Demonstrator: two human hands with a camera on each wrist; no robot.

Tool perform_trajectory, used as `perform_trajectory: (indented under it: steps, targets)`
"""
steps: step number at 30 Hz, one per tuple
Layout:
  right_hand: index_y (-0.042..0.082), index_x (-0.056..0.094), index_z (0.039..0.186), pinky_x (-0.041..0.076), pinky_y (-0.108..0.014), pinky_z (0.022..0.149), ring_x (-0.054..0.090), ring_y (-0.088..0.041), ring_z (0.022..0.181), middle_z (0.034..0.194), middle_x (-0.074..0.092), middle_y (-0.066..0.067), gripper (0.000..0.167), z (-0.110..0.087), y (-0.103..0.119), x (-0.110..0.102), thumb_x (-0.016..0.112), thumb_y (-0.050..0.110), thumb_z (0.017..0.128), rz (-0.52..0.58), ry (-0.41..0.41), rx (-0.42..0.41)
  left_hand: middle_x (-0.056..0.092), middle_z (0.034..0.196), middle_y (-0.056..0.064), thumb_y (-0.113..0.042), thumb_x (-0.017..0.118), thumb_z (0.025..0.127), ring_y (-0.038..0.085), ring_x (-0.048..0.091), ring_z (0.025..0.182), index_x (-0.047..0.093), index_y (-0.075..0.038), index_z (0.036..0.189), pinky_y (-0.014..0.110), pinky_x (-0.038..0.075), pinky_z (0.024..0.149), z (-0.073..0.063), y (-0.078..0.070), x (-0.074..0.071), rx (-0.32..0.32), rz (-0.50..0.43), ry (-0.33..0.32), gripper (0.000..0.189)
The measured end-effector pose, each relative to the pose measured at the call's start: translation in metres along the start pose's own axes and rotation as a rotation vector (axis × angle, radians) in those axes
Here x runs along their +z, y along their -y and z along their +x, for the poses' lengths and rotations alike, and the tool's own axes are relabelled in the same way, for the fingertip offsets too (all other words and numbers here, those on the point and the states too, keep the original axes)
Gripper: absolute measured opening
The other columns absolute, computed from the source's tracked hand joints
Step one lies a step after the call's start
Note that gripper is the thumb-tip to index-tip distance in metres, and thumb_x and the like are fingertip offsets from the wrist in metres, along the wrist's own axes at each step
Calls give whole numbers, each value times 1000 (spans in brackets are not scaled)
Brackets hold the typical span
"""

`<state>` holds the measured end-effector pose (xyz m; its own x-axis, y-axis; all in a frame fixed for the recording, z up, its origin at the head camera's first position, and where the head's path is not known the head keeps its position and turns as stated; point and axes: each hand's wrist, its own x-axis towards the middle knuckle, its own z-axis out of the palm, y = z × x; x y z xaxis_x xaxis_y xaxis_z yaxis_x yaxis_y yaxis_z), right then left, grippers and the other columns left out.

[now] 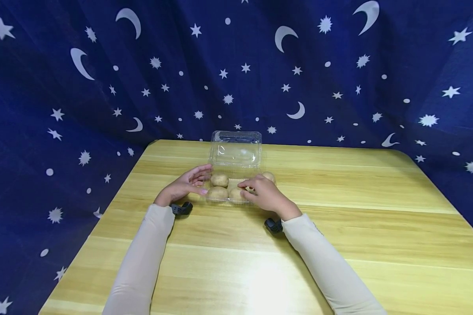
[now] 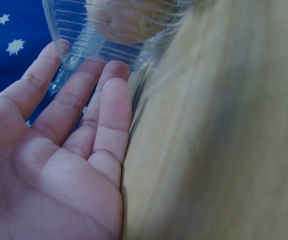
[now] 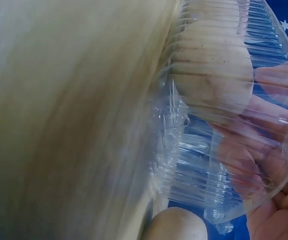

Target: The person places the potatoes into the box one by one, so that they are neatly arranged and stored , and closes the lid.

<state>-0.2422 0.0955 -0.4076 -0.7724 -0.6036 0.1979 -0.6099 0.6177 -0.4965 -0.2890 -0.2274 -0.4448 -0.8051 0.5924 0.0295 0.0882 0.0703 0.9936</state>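
A clear plastic clamshell box [image 1: 236,154] stands with its lid raised, potatoes in its tray. One potato [image 1: 220,180] is at the back left, another potato [image 1: 217,193] at the front left and a third potato [image 1: 235,195] beside that, partly behind my right fingers. My left hand [image 1: 187,183] lies along the box's left side, fingers extended to the ribbed wall [image 2: 113,47]. My right hand [image 1: 265,192] reaches into the tray's right half, fingers loosely bent, thumb close to the front potato [image 3: 211,70]. Nothing shows between fingers and thumb.
Another potato [image 1: 269,176] lies outside the box, just beyond my right hand. The wooden table [image 1: 228,262] extends around the box. A dark blue curtain [image 1: 252,78] with moons and stars hangs behind the table's far edge.
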Motion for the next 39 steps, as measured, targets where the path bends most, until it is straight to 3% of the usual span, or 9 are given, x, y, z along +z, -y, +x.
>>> perform_trajectory:
  steps: [7,14,23,33,39]
  targets:
    - [0,78,128,57,-47,92,66,-34,109,129,76,-16,27,0,-4,0,69,13,106,80,-34,13,23,176,26,-5,81,89,46,24,160,21,4,170,48,26,126,1,-2,1,-2,-2,-1,101]
    - [2,80,124,55,-46,90,65,-30,104,124,78,-12,25,0,-7,-2,73,14,103,135,-62,26,22,176,26,-5,82,90,46,23,160,21,3,170,45,28,124,2,-1,0,-3,-11,5,101]
    - [1,77,127,57,-46,96,69,-30,106,127,76,-15,29,0,-13,-5,76,11,99,326,-52,95,23,176,26,-1,78,90,46,24,160,22,3,170,43,30,123,2,-1,-1,-5,8,-2,98]
    - [-8,72,129,57,-28,91,70,-30,105,124,74,-22,30,-4,-17,-11,70,4,103,571,-113,126,22,176,26,-5,82,90,46,23,160,21,4,170,40,32,122,1,-2,0,-4,4,2,101]
    - [-12,70,129,57,-22,92,71,-21,106,127,73,-27,28,-3,-22,-11,68,-1,103,630,-197,132,22,176,26,-8,83,90,46,24,160,21,3,170,38,33,121,1,-1,0,-4,1,4,102]
